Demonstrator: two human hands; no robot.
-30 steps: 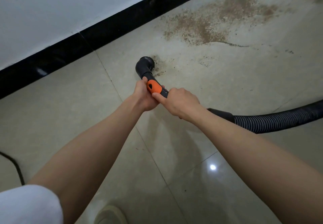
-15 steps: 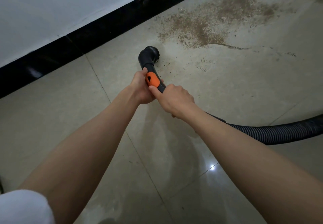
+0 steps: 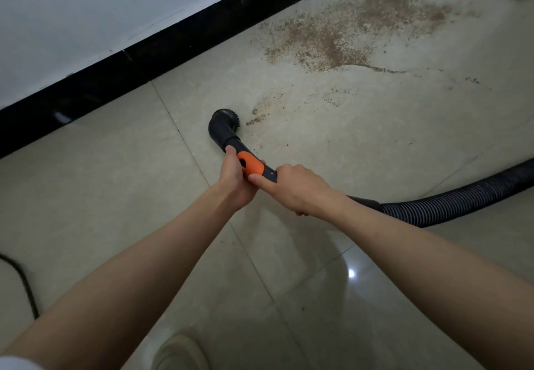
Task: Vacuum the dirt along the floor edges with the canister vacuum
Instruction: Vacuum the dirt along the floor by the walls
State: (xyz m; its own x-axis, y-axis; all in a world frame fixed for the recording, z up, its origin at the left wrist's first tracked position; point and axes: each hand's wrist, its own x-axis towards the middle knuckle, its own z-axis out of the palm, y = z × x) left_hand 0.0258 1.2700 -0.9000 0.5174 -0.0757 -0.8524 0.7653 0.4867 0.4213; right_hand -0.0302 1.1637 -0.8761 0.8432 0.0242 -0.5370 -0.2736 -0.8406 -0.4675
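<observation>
Both hands, left hand (image 3: pixel 234 180) & right hand (image 3: pixel 300 189), fingers clamped on nozzle (image 3: pixel 224 129); risk: brush scatters dirt (image 3: pixel 320 43) w/ fast strokes

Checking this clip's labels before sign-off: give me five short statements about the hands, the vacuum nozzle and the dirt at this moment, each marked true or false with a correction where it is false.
1. Both hands grip the vacuum wand. True: the left hand holds it nearer the nozzle, the right hand behind the orange part.
2. The brush nozzle sits in the middle of the big dirt patch. False: the patch lies farther off, near the black baseboard; only small specks lie beside the nozzle.
3. The ribbed hose runs off to the right edge. True.
4. The dirt is all gone. False: much brown dirt remains.
5. The wall above the baseboard is black. False: it is white.
</observation>
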